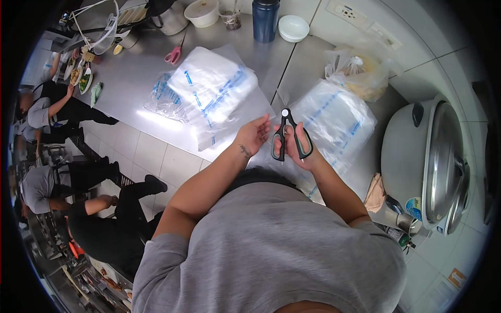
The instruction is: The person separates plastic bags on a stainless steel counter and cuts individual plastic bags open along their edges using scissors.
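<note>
My right hand (301, 145) is closed around black-and-grey scissors (284, 136), fingers in the handle loops, with the blades pointing away from me and slightly apart. Just left of the scissors, my left hand (253, 135) has curled fingers that seem to pinch the edge of a thin clear plastic bag (249, 113); the grip is hard to make out. Beyond that hand lies a stack of clear plastic bags (211, 83) with blue print. Under and beside my right hand, a second stack of printed bags (334, 117) spreads over the steel counter (125, 86).
A large lidded pot (409, 161) stands at the right, near a knotted food bag (360, 73). Along the back are a blue tumbler (265, 23), white bowls (294, 27) and a tub (202, 13). Pink scissors (175, 53) lie behind the left stack. Co-workers (104, 229) occupy the left.
</note>
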A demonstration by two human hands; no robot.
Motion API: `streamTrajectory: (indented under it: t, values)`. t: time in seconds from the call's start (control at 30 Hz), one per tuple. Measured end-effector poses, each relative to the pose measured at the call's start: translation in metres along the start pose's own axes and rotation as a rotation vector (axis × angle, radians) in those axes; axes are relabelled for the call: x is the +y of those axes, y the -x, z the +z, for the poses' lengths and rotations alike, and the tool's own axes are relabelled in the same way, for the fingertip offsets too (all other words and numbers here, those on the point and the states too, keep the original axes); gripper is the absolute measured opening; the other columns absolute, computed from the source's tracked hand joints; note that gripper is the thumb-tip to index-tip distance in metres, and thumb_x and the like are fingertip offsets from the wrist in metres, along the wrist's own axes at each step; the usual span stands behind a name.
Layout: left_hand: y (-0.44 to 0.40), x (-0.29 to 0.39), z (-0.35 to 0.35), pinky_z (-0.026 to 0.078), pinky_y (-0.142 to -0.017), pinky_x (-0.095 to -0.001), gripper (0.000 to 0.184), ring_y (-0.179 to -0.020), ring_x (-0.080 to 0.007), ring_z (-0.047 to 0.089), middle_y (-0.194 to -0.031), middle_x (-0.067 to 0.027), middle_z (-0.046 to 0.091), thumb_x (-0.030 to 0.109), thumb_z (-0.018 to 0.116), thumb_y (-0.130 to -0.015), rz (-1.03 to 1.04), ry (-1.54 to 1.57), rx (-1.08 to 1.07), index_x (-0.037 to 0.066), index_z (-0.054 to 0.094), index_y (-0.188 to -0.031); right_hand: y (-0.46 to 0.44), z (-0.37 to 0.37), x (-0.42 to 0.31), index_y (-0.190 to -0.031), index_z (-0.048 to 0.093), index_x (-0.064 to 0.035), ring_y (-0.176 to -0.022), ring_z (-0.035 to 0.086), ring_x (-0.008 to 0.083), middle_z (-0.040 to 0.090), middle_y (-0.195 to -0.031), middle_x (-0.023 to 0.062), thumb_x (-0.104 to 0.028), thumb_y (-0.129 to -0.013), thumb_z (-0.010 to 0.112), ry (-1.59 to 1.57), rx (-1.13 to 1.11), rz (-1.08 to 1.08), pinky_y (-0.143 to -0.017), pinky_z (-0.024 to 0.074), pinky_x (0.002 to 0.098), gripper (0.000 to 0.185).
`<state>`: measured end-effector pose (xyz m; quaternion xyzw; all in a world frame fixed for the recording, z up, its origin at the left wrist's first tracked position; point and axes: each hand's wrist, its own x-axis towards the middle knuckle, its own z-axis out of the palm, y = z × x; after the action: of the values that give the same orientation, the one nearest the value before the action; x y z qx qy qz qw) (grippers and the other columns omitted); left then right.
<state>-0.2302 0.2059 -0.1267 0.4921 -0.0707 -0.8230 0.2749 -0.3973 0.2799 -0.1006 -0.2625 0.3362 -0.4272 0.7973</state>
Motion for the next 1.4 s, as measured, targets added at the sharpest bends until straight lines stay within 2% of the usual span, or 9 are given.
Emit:
streamTrajectory:
  t: [0.2, 0.57, 0.87, 1.07, 1.4]
  values:
    - [0.001, 0.009, 0.0, 0.04, -0.075, -0.028, 0.022, -0.075, -0.0105, 0.052, -0.078, 0.0049, 0.06, 0.037, 0.069, -0.086, 0.007, -0.032, 0.061, 0.015, 0.066, -0.088, 0.035, 0.009, -0.014, -0.127, 0.042, -0.0064, -0.08, 0.055, 0.018, 0.054, -0.087, 0.0052, -0.079, -0.084, 0.027, 0.081, -0.145, 0.161, -0.076, 0.0424, 0.0321, 0.086]
    - [0.006, 0.009, 0.002, 0.041, -0.072, -0.0272, 0.028, -0.074, -0.0095, 0.052, -0.078, 0.0052, 0.061, 0.043, 0.066, -0.087, 0.014, -0.036, 0.014, 0.015, 0.067, -0.092, 0.052, 0.007, -0.018, -0.126, 0.043, -0.0055, -0.076, 0.056, 0.0179, 0.055, -0.085, 0.0044, -0.079, -0.083, 0.03, 0.128, -0.106, 0.245, -0.074, 0.0433, 0.0313, 0.086]
    - [0.003, 0.006, 0.001, 0.039, -0.079, -0.0302, 0.037, -0.082, -0.0111, 0.053, -0.088, 0.0035, 0.064, 0.051, 0.062, -0.087, 0.031, -0.096, -0.006, 0.015, 0.065, -0.098, 0.047, 0.006, -0.02, -0.123, 0.047, -0.0081, -0.076, 0.057, 0.0193, 0.055, -0.085, 0.0053, -0.082, -0.079, 0.031, 0.057, -0.1, 0.302, -0.072, 0.0443, 0.0331, 0.087]
    - [0.005, 0.003, 0.001, 0.039, -0.081, -0.0318, 0.038, -0.083, -0.0125, 0.053, -0.091, 0.0016, 0.064, 0.051, 0.059, -0.089, 0.083, -0.211, -0.039, 0.014, 0.063, -0.098, 0.042, 0.006, -0.021, -0.123, 0.047, -0.0083, -0.075, 0.057, 0.0194, 0.055, -0.084, 0.005, -0.082, -0.079, 0.031, 0.048, -0.093, 0.297, -0.072, 0.0445, 0.0324, 0.087]
    - [0.001, 0.001, -0.003, 0.04, -0.078, -0.0302, 0.038, -0.081, -0.0118, 0.054, -0.093, 0.0015, 0.063, 0.047, 0.057, -0.092, 0.128, -0.195, -0.075, 0.012, 0.062, -0.104, 0.04, 0.004, -0.017, -0.123, 0.045, -0.0055, -0.075, 0.057, 0.0189, 0.055, -0.084, 0.0054, -0.079, -0.082, 0.03, 0.022, -0.094, 0.294, -0.073, 0.0444, 0.0318, 0.086]
